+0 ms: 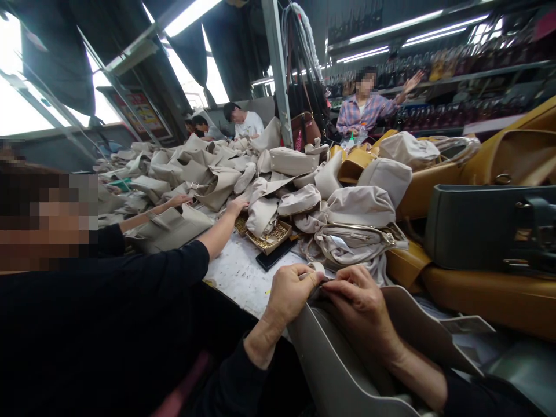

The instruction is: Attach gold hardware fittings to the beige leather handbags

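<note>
A grey-beige leather handbag stands open in front of me at the table's edge. My left hand pinches its upper rim, near a small pale strap loop. Close beside it, my right hand has its fingers pressed together at the same stretch of rim, partly inside the bag. Any small part between the right fingertips is too hidden to name. Just beyond my hands lie a black phone and a cardboard box of small gold-coloured hardware.
Several soft beige bag pieces are heaped behind the box. At right, a dark green handbag rests on mustard-yellow bags. On my left a co-worker's arm reaches across the white tabletop. More people sit further back.
</note>
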The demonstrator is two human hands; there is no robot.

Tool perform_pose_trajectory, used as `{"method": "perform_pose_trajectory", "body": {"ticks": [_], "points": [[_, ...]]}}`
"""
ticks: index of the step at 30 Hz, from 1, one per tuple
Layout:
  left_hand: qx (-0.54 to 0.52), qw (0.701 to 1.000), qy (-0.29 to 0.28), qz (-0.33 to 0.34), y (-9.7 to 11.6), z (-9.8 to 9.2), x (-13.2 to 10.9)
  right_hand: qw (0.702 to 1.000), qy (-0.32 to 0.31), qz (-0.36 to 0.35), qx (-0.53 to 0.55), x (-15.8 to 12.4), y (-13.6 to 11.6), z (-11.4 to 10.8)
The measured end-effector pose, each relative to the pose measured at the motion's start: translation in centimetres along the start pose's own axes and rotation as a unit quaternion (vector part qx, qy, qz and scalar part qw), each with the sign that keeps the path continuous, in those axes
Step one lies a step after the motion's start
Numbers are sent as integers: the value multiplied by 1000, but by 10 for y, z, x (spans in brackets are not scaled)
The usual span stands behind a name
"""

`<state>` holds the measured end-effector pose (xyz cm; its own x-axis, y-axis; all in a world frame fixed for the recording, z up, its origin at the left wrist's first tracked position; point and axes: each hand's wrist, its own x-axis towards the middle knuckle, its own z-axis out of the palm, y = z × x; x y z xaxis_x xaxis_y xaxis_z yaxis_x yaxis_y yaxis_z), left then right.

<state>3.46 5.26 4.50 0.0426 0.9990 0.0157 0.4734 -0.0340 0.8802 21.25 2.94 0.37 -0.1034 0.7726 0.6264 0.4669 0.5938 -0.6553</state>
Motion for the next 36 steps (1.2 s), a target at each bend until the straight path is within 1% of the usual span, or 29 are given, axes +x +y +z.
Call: {"method": "perform_pose_trajectory", "body": {"ticks": [3, 6, 12, 17, 19, 21, 25, 28, 30, 33, 36], "points": [[1, 1000, -1, 4, 1, 0, -1, 1000, 0, 12, 16, 1, 1, 2], [-2, 1000, 2, 7, 1, -1, -1, 998, 4, 37, 43, 3, 0, 3], [-5, 1000, 4, 14, 0, 1, -2, 981, 1, 143, 130, 8, -6, 5], [-3, 1000, 3, 1, -2, 1, -1, 962, -6, 214, 172, 12, -3, 8], [-6, 1000, 4, -3, -2, 1, -1, 958, -14, 224, 178, 13, -2, 8], [-10, 1000, 4, -5, -3, 1, 0, 959, -14, 220, 176, 14, -1, 9], [-17, 1000, 1, -1, -5, 1, 0, 969, 3, 193, 154, 14, -2, 9], [-16, 1000, 2, -1, -5, 1, 0, 968, 17, 200, 150, 13, -2, 10], [-10, 1000, 2, -3, -4, 0, 0, 960, 1, 226, 164, 13, 1, 11], [3, 1000, 4, 2, -2, 0, -2, 944, -48, 275, 177, 13, 7, 12], [31, 999, 15, 21, 1, 0, -6, 932, -77, 297, 190, 17, 12, 13]]}}
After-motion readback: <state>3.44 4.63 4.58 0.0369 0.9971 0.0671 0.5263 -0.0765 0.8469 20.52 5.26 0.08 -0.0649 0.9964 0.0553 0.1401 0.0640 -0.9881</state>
